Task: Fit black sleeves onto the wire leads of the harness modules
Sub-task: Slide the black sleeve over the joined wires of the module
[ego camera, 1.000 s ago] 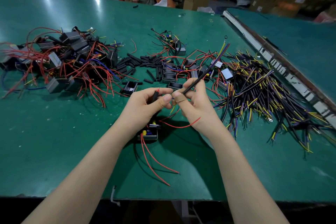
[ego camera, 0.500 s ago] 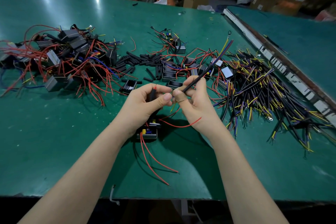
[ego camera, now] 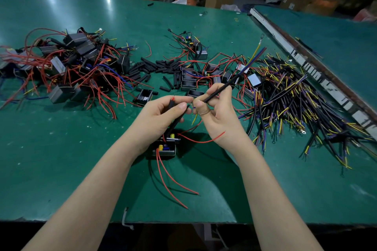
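Observation:
My left hand (ego camera: 163, 113) pinches a short black sleeve (ego camera: 171, 104) with a red wire tip poking out of its top. Below that hand a black harness module (ego camera: 165, 147) hangs just above the green table (ego camera: 61, 159), its red leads (ego camera: 173, 181) trailing toward me. My right hand (ego camera: 214, 112) grips a thin black cable (ego camera: 222, 87) that runs up and right, ending in blue and yellow wires. The two hands meet fingertip to fingertip.
Loose black sleeves (ego camera: 155, 67) lie scattered mid-table. A heap of modules with red leads (ego camera: 67, 67) fills the left. More modules (ego camera: 195, 79) sit behind my hands. A big bundle of black, yellow and purple cables (ego camera: 295, 104) lies on the right, by a metal rail (ego camera: 306, 63).
The hands have stayed close together with only small finger shifts. The red wire tip now shows above the black sleeve in my left hand.

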`<action>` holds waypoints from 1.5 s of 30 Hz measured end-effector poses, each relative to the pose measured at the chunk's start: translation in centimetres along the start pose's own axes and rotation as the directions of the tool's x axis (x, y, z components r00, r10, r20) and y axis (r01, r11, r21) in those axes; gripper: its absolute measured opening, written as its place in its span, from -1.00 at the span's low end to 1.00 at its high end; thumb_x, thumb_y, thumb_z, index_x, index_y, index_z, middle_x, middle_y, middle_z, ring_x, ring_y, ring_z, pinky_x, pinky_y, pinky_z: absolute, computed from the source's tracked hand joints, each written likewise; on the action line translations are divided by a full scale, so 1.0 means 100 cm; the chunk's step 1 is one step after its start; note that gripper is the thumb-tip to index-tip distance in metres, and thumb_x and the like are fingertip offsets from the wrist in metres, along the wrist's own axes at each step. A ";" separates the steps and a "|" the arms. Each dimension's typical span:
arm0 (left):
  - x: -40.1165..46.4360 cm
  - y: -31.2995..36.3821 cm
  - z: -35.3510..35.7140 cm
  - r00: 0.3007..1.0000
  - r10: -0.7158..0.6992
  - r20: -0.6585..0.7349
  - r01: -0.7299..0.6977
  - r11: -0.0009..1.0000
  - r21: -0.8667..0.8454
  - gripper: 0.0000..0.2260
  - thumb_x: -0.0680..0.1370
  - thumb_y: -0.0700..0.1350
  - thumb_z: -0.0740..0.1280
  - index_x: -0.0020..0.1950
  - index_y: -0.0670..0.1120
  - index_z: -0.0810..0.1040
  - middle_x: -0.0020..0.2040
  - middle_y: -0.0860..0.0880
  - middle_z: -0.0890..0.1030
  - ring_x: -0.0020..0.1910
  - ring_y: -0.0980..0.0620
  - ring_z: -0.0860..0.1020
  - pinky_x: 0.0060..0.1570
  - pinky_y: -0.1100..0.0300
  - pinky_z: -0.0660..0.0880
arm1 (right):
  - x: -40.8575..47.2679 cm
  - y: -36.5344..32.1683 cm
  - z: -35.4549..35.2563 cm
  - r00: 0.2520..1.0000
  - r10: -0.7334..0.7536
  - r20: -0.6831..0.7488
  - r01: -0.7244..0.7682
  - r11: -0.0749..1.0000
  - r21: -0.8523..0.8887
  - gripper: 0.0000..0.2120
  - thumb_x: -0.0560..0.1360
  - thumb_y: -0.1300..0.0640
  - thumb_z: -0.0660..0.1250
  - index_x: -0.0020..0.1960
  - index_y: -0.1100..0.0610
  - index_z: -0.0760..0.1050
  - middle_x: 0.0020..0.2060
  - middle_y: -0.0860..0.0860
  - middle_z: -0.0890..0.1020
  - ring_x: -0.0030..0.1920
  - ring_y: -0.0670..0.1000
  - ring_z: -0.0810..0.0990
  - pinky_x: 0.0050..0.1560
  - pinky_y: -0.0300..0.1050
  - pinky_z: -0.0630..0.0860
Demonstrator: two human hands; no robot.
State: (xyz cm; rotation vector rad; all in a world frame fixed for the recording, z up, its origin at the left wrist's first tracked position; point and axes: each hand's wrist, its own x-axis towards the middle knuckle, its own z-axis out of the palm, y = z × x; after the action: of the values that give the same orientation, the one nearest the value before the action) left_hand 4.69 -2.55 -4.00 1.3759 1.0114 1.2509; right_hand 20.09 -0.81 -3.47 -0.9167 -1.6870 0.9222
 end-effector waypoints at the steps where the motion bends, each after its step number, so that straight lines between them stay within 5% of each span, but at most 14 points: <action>1: 0.000 0.000 -0.001 1.000 0.003 -0.018 -0.003 1.000 0.018 -0.83 0.57 -0.23 0.27 0.00 0.01 0.61 -0.24 0.11 0.65 -0.25 0.24 0.55 -0.20 0.40 0.48 | 0.000 0.000 0.000 1.000 0.000 0.007 0.000 1.000 -0.005 -0.72 0.59 0.34 0.19 -0.04 0.01 0.18 -0.18 -0.02 0.49 -0.20 -0.18 0.54 -0.02 -0.31 0.48; 16: -0.004 -0.006 -0.001 0.980 0.183 -0.079 -0.146 0.928 0.342 -0.86 0.55 -0.15 0.34 -0.12 0.11 0.55 -0.25 -0.11 0.59 -0.33 0.07 0.53 -0.25 0.27 0.46 | -0.002 -0.005 0.001 0.999 0.049 0.004 -0.049 0.999 0.000 -0.72 0.59 0.33 0.19 -0.06 0.00 0.18 -0.20 -0.02 0.47 -0.15 0.00 0.52 0.03 -0.16 0.49; 26: -0.003 -0.008 0.000 0.946 0.310 -0.094 -0.215 0.818 0.534 -0.92 0.53 -0.18 0.36 -0.13 -0.01 0.57 -0.37 0.09 0.51 -0.41 0.21 0.52 -0.33 0.42 0.37 | -0.003 0.003 0.001 0.999 0.013 0.030 -0.013 1.000 -0.009 -0.74 0.60 0.27 0.21 -0.03 -0.03 0.19 -0.20 -0.07 0.48 -0.18 -0.14 0.54 -0.06 -0.30 0.48; 31: 0.003 -0.009 0.000 0.939 0.345 0.012 -0.242 0.635 0.734 -0.98 0.49 -0.23 0.37 -0.13 -0.13 0.59 -0.25 0.05 0.53 -0.27 0.17 0.41 -0.23 0.43 0.29 | -0.005 0.009 -0.004 0.995 -0.039 0.088 0.070 0.923 -0.379 -0.80 0.57 0.04 0.21 -0.02 -0.17 0.18 -0.21 -0.23 0.52 -0.26 0.02 0.50 -0.12 0.14 0.53; 34: 0.006 -0.012 -0.002 0.948 0.312 0.061 -0.244 0.591 0.769 -0.97 0.48 -0.21 0.36 -0.09 -0.12 0.59 -0.19 -0.03 0.57 -0.16 -0.04 0.52 -0.13 0.15 0.41 | -0.006 0.010 -0.005 0.977 -0.201 0.068 0.201 0.771 -0.604 -0.86 0.54 -0.02 0.21 0.02 -0.18 0.26 -0.09 -0.24 0.46 -0.28 -0.11 0.31 -0.25 -0.02 0.48; 38: 0.007 -0.012 -0.003 0.959 0.258 0.118 -0.251 0.577 0.777 -0.89 0.48 -0.18 0.36 -0.01 -0.13 0.60 -0.13 -0.06 0.57 -0.09 -0.11 0.53 -0.10 -0.03 0.48 | -0.008 0.009 -0.007 0.927 -0.366 0.086 0.346 0.744 -0.571 -0.87 0.54 0.07 0.21 0.07 -0.10 0.41 -0.13 -0.10 0.58 -0.18 0.03 0.53 -0.24 0.05 0.56; 42: 0.005 -0.008 -0.005 0.946 0.250 0.204 -0.317 0.602 0.733 -0.96 0.48 -0.23 0.38 -0.09 -0.19 0.59 -0.23 -0.09 0.53 -0.20 -0.07 0.49 -0.15 0.04 0.44 | -0.003 0.009 -0.010 0.916 -0.398 0.056 0.351 0.723 -0.595 -0.81 0.44 0.34 0.40 -0.02 0.11 0.58 -0.13 -0.04 0.62 -0.13 0.13 0.55 -0.21 0.08 0.53; 45: 0.004 -0.005 -0.008 0.948 0.198 0.250 -0.315 0.697 0.644 -0.87 0.53 -0.23 0.34 -0.19 -0.04 0.50 -0.29 0.07 0.47 -0.26 0.12 0.43 -0.21 0.26 0.36 | 0.001 0.008 -0.011 0.970 -0.241 0.024 0.225 0.861 -0.457 -0.89 0.43 0.21 0.45 -0.11 0.03 0.58 -0.18 -0.22 0.58 -0.15 -0.04 0.49 -0.15 -0.20 0.41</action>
State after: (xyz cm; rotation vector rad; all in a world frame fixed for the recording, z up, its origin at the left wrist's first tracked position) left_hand 3.94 -2.01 -4.48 2.2239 1.2553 0.9579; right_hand 21.23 -0.22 -3.92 -0.9936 -1.9759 0.3421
